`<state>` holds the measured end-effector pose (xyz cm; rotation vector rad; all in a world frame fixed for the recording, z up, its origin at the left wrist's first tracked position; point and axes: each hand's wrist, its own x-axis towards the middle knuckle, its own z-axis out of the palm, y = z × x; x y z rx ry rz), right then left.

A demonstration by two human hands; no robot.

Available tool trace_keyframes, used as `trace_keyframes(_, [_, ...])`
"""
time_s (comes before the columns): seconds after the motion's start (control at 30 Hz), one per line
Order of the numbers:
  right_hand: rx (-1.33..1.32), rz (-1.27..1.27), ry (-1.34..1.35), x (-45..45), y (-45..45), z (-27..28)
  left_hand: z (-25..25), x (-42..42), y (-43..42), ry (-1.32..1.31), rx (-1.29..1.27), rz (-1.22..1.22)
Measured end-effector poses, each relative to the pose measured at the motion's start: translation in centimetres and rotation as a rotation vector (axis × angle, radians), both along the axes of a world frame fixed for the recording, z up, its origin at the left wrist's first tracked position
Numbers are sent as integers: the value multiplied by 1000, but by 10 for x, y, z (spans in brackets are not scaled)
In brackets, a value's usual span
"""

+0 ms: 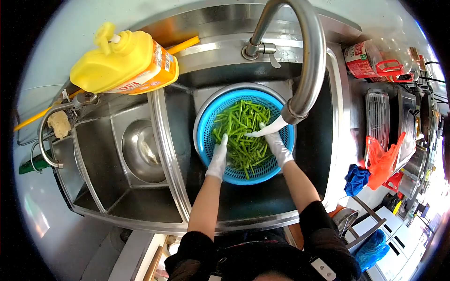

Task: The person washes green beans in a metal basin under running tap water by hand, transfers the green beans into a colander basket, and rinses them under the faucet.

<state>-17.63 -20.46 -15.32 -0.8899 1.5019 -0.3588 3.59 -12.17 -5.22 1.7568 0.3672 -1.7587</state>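
Observation:
Cut green stalks [243,126], perhaps green beans, fill a blue colander [255,179] set inside a round metal basin [198,100] in the sink. My left hand [218,158], in a white glove, reaches into the colander's left side. Its thumb is stretched out along the stalks, while its other fingers are hidden among them. On the right side, my right hand [278,146], also gloved in white, touches the stalks with its thumb extended and its remaining fingers buried. A stream of water [268,129] runs from the curved faucet [320,51] onto the stalks, beside my right hand.
The steel sink divider [165,145] separates this basin from another at left, which holds a round metal bowl [144,151]. A yellow pump jug [124,63] stands at the back left. At right are a plastic bottle [370,58], a red bag [382,161] and a blue cloth [356,180].

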Motion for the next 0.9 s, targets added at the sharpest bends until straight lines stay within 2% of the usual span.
trace_keyframes(0.03, [-87, 82, 132, 13, 8, -9, -10, -6, -2, 28, 30, 2])
trace_keyframes(0.07, [41, 53, 12, 28, 10, 10, -69, -14, 15, -16, -169, -1])
trace_keyframes(0.1, [173, 25, -106, 38, 9, 35, -58, -20, 10, -18, -297, 47])
trace_keyframes(0.13, [140, 100, -191, 36, 9, 41, -46, -17, 8, 14, -376, 81])
trace_keyframes(0.2, [263, -4, -431, 34, 0, 90, -8, -13, 3, 19, -504, 157])
trace_keyframes(0.27, [346, -131, -658, 29, -4, 102, 32, -2, -2, -58, -567, 69])
trace_keyframes(0.3, [308, -121, -688, 26, -6, 106, 46, 2, -3, -106, -584, 17])
trace_keyframes(0.33, [291, -134, -640, 20, -11, 109, 44, 7, 2, -146, -646, -34])
trace_keyframes(0.37, [275, -151, -590, 11, -14, 111, 44, 13, 5, -121, -598, -84])
trace_keyframes(0.4, [294, -183, -481, 7, -18, 130, 11, 15, 19, -307, -610, -254])
trace_keyframes(0.43, [236, -147, -240, -3, -19, 118, -20, 16, 32, -499, -616, -420])
trace_keyframes(0.47, [234, -155, -120, 3, -20, 134, -20, 16, 35, -557, -525, -472])
trace_keyframes(0.5, [231, -163, -1, 10, -20, 150, -46, 13, 42, -473, -403, -345])
trace_keyframes(0.57, [222, -162, -12, -19, 0, 25, -40, 7, 31, -163, -237, -16])
trace_keyframes(0.6, [121, -128, 77, 1, 2, 46, 19, 4, 5, -65, 1, -94])
trace_keyframes(0.63, [61, -177, -130, 11, 16, 40, 4, -7, 8, -53, 0, -92])
trace_keyframes(0.7, [197, 27, -9, 37, 25, 44, -36, -21, 15, -34, -6, -87])
trace_keyframes(0.77, [210, -12, -336, 35, 25, 60, -7, -20, 7, 10, -195, -61])
trace_keyframes(0.8, [334, 21, -464, 26, 20, 72, -18, -19, 13, -44, -388, -40])
trace_keyframes(0.83, [262, 23, -516, 23, 19, 83, -28, -18, 19, -99, -579, -17])
trace_keyframes(0.87, [238, -32, -598, 19, 20, 90, -11, -13, 14, -195, -636, -83])
trace_keyframes(0.9, [209, -84, -680, 16, 17, 98, 10, -12, 12, -149, -688, -15])
